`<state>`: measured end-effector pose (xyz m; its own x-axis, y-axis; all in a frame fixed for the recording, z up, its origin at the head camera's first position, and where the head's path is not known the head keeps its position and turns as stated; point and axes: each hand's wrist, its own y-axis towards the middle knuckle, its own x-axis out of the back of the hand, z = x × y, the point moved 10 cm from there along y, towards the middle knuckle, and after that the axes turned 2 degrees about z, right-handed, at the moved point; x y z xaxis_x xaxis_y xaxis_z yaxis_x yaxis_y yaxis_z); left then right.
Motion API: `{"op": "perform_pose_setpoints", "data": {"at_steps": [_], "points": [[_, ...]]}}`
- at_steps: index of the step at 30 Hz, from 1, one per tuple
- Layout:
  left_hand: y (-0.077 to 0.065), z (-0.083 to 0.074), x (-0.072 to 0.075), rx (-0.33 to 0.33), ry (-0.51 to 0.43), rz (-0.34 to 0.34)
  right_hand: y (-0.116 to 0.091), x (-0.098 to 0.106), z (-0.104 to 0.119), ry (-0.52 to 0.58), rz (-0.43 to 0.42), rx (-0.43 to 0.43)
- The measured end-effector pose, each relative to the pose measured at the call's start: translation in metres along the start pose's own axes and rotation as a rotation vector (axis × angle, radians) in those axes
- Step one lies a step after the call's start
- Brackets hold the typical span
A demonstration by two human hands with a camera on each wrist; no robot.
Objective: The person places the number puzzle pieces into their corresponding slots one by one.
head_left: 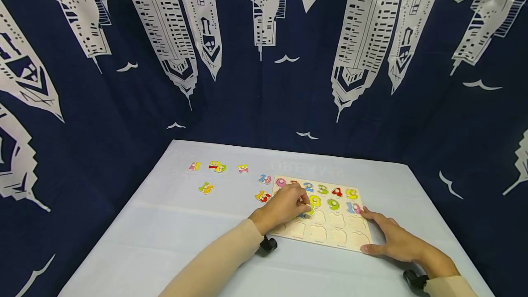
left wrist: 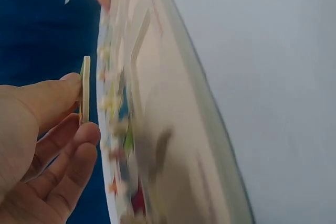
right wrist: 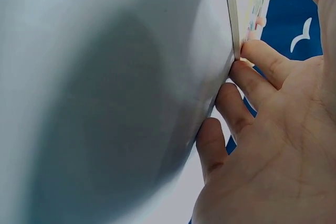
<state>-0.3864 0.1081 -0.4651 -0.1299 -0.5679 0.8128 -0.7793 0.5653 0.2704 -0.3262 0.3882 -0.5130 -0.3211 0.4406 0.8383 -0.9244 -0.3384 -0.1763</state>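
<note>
Between thumb and fingers, my left hand (head_left: 286, 203) pinches a yellow-green number puzzle piece (head_left: 310, 210) above the wooden number puzzle board (head_left: 307, 238). In the left wrist view the piece (left wrist: 86, 90) shows edge-on, off the board; its digits cannot be read. My right hand (head_left: 393, 239) touches the board's right edge with its fingers fairly straight, the thumb near the lower corner. Coloured number pieces fill much of the board's upper two rows, among them a green 9 (head_left: 332, 204) and a 10 (head_left: 353, 208). Bare recesses show in the lower rows. My left hand hides part of the board.
Loose number pieces lie left of the board: a 20 (head_left: 265, 178), a 15 (head_left: 262, 196), a yellow piece (head_left: 206, 188) and several farther left. Two pieces (head_left: 217, 166) there overlap. A white cloth covers the table (head_left: 165, 223); a dark blue patterned curtain (head_left: 264, 100) hangs behind.
</note>
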Motion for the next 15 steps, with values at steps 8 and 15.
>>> {"op": "perform_pose_setpoints", "data": {"at_steps": [8,15], "points": [[0.013,-0.014,-0.036,0.030,0.073,0.099,-0.003,0.000,-0.001,0.005,0.003,-0.007],[0.020,-0.018,-0.041,0.066,0.109,0.108,0.000,0.000,-0.001,0.008,-0.001,-0.012]]}}
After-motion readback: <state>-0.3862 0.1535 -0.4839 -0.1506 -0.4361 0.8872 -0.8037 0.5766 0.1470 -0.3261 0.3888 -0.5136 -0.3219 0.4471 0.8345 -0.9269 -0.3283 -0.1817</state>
